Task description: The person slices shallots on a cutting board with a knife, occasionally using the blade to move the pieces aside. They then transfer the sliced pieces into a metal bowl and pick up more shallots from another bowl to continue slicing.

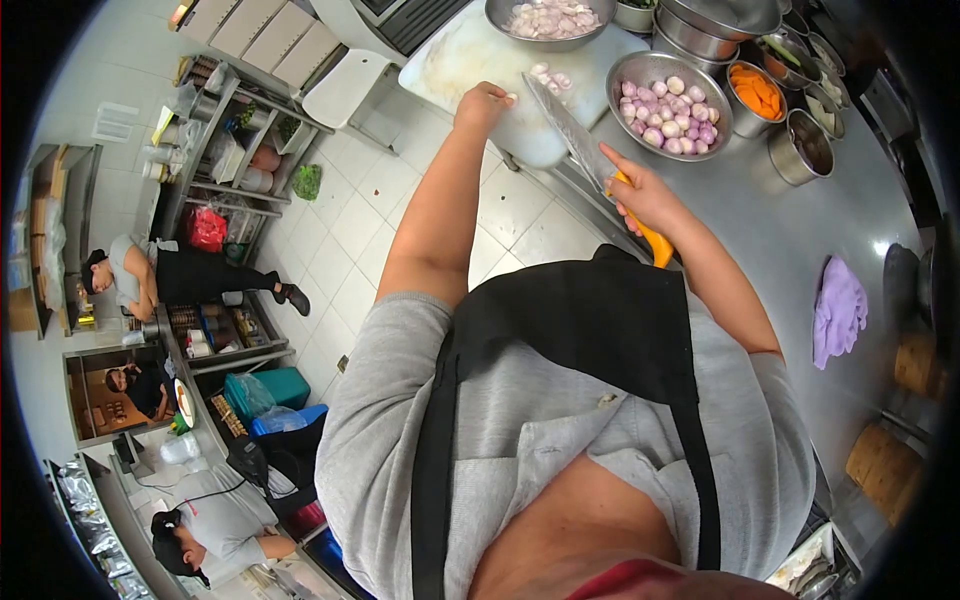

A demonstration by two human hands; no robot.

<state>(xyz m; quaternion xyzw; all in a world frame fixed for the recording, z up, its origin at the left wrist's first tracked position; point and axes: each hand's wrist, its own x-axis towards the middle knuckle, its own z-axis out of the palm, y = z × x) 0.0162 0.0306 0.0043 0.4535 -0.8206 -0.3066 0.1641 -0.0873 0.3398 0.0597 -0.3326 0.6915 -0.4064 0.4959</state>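
Note:
My right hand (645, 198) is wrapped round the yellow handle of a knife (568, 130), its blade pointing up and left over the cutting board. My left hand (484, 106) is closed at the board's lower edge, with a small pale piece, likely shallot, at its fingertips. On the white cutting board (440, 62), a few cut shallot pieces (553, 78) lie beside the knife tip. Peeled purple shallots fill a perforated metal bowl (670, 108) to the right. Sliced shallots sit in another metal bowl (550, 20) at the board's top.
Metal containers, one with orange carrot slices (756, 92), stand at the upper right. A purple cloth (839, 310) lies on the steel counter (760, 225). Several people are at the left, one standing by shelves (225, 165). Green leaves (307, 182) lie on the floor.

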